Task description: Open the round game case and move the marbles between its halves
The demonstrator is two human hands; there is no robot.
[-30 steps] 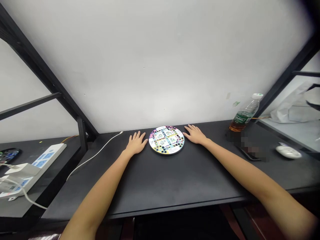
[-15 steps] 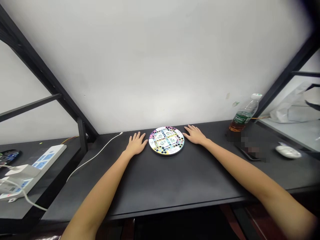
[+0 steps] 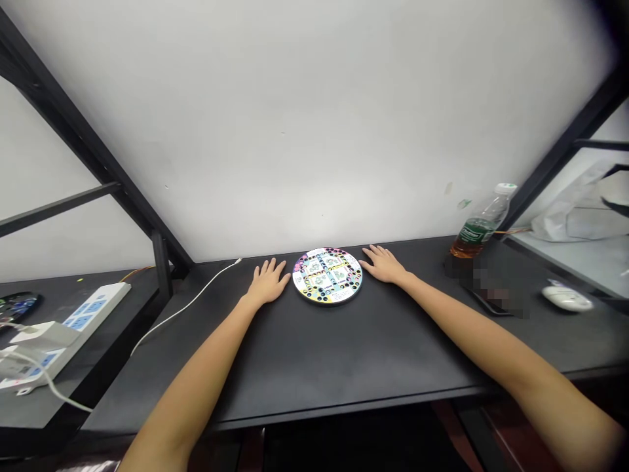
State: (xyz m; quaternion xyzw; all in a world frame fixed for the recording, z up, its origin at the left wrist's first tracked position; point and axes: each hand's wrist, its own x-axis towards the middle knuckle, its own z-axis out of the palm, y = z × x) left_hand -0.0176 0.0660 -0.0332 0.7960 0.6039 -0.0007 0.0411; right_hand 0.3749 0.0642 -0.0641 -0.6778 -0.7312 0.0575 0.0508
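Round printed board [image 3: 327, 276]; multicoloured, dark circles around rim.

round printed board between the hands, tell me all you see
The round printed board lies flat on the black tabletop. Its white face carries square panels ringed by black circles, with pink, yellow and blue patches; the small print is unreadable. The left hand and right hand lie flat at opposite edges, touching or nearly.

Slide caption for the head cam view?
Left hand and right hand lie flat on a black desk, either side of a round printed board.
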